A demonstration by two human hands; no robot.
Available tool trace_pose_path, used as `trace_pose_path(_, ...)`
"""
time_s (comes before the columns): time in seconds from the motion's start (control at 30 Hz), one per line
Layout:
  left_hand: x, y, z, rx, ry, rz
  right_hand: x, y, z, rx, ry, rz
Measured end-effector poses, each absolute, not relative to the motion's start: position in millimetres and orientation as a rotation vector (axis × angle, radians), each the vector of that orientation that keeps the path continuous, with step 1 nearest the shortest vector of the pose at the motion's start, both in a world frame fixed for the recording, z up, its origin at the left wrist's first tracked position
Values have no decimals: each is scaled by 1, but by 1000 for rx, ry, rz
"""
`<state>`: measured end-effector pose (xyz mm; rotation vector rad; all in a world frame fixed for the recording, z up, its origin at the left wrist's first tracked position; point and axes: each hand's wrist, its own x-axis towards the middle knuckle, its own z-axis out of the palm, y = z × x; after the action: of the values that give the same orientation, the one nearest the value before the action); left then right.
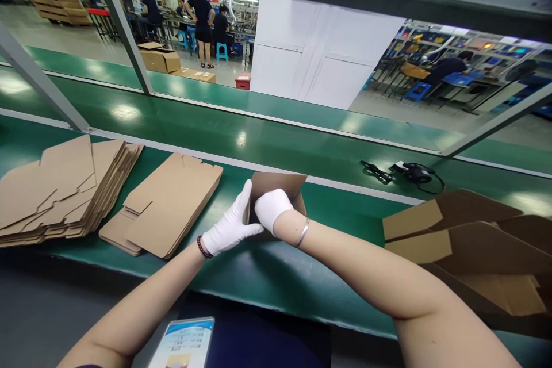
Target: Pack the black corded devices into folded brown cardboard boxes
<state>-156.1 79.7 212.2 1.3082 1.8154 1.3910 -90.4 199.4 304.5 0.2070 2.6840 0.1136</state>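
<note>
- Far left: a fanned pile of flat cardboard blanks [47,190] lies on the green worktop [310,287], its edges uneven.
- Next to it: a smaller, neater stack of flat cardboard [175,204], set at a slant.
- Centre: the left hand [233,224], in a white glove, rests against the near left side of a small brown carton; its grip is spread, thumb well apart from the upright fingers.
- The carton [278,183] stands on the worktop between both stacks and the boxes on the right, one flap raised at the back.
- The right hand [272,210], also gloved, reaches into the carton's opening; its fingers are hidden, so I cannot tell its grip.
- Farther right: a black cable [377,172] lies behind the pale rail.
- Far right: open brown boxes [478,250] stand close together.
</note>
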Motion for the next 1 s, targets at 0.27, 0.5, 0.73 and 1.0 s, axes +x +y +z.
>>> trace_pose_path(0.27,-157,76,208,1331,1774,1417,-49,263,318,-93,2865,-299)
trace_pose_path(0.5,-157,73,207,1376,1869,1316,-76,222,293,159,2900,233)
trace_pose_path(0.73,-138,75,183,1444,2100,1512,-50,239,308,-14,2937,-103)
trace_pose_path(1.0,-145,81,184,1379,1997,1572,-15,269,333,-151,2847,-117)
